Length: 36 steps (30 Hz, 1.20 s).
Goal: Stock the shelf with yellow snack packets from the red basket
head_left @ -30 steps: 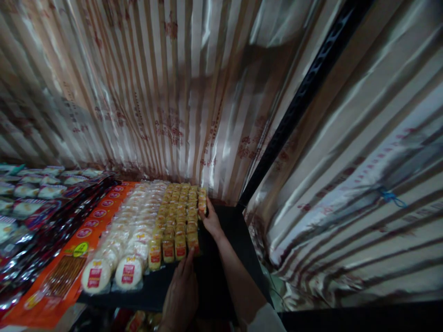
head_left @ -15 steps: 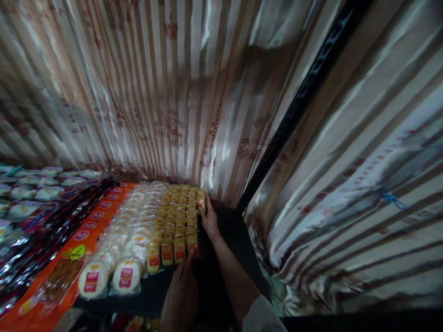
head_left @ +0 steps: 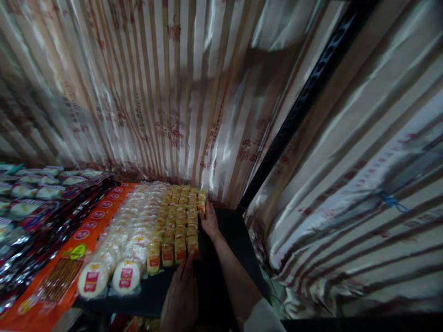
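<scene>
Small yellow wrapped cakes [head_left: 180,251] with red labels stand in tight rows on a dark shelf [head_left: 221,276]. At the far end of the rightmost row, my right hand [head_left: 209,221] has its fingers closed around a wrapped cake [head_left: 201,201]. Nearer to me, my left hand [head_left: 180,295] stretches its fingers forward, and their tips touch the front cake [head_left: 192,245] of that same row. Part of its palm and thumb is in shadow.
Left of the cakes run rows of round white wrapped biscuits [head_left: 126,276]. Beyond them lie orange snack packs [head_left: 65,272] and dark shiny packets [head_left: 31,240]. A striped plastic curtain [head_left: 166,92] hangs behind, and a black post [head_left: 277,147] rises at the shelf's back corner.
My right hand has shifted very slightly at the far cake. My left hand stays at the front of the row, and the rows look the same.
</scene>
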{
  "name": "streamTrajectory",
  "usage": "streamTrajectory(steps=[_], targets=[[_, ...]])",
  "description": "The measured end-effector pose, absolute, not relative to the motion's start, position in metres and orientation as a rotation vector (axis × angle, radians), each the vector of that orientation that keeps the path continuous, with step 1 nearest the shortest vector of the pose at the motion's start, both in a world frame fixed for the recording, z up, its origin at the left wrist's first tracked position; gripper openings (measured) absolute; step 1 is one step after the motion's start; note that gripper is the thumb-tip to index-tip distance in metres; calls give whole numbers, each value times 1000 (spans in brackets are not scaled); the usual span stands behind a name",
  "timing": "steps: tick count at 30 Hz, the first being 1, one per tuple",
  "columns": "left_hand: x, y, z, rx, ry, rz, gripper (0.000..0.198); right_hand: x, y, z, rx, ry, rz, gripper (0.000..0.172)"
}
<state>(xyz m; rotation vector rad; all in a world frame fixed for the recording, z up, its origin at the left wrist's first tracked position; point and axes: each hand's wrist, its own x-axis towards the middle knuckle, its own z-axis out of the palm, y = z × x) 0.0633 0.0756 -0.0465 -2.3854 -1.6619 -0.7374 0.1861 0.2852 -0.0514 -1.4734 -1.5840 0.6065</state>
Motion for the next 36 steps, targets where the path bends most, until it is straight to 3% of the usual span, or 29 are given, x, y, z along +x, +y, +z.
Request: streamTrajectory(steps=[26, 31, 36], targets=[[63, 74, -60, -2438, -1716, -789, 73, 183, 294, -63, -1510, -1582, 691, 65], [61, 73, -53, -2393, -1660, -746, 74, 190, 291, -58, -1495, -1547, 694, 77], [61, 73, -53, -2390, -1641, -712, 76, 193, 287, -57, -1396, -1529, 603, 67]])
